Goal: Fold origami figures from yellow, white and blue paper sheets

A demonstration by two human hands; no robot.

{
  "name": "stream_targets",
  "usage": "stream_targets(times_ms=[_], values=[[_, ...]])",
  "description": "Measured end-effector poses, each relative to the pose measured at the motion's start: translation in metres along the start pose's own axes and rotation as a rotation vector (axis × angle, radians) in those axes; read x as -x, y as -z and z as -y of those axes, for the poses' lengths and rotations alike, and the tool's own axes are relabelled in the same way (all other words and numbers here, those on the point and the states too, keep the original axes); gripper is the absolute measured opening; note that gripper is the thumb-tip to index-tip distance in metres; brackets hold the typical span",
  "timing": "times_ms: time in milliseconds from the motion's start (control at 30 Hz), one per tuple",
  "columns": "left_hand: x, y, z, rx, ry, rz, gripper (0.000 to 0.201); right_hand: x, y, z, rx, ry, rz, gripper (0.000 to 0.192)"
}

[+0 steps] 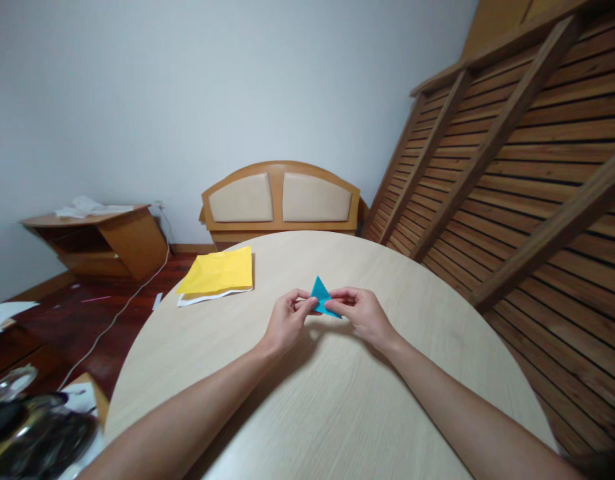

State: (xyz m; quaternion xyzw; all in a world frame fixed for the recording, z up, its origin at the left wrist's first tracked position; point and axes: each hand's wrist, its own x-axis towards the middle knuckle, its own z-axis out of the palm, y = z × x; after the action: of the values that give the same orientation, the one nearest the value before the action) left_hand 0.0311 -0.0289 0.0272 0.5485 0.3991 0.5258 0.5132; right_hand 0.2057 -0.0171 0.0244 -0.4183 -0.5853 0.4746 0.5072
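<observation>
A small piece of folded blue paper [319, 289], pointed at the top and at the lower right, is held over the middle of the table. My left hand [290, 312] pinches its left edge, thumb in front and fingers behind. On the other side my right hand [363, 313] is closed on the paper, its thumb pressing the front face near the lower right point. The fingertips behind the paper are partly hidden.
A round light wooden table [387, 400] lies under my arms. Yellow paper [220, 270] on white sheets [215, 297] rests at its left. A headboard [280, 193] stands beyond, slatted wooden panels [507, 167] lean at the right, and a low cabinet [127, 243] is at the left.
</observation>
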Motion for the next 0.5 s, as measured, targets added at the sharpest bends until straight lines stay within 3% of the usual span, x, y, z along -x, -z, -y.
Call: stream_targets(times_ms=[367, 500], values=[[0.0011, 0.0, -0.0021, -0.007, 0.003, -0.004, 0.036, 0.0002, -0.0011, 0.0001, 0.036, 0.006, -0.029, 0.035], [0.0012, 0.0019, -0.0021, -0.018, 0.0, -0.02, 0.041, 0.0014, 0.0002, 0.0007, 0.091, 0.023, 0.052, 0.031]])
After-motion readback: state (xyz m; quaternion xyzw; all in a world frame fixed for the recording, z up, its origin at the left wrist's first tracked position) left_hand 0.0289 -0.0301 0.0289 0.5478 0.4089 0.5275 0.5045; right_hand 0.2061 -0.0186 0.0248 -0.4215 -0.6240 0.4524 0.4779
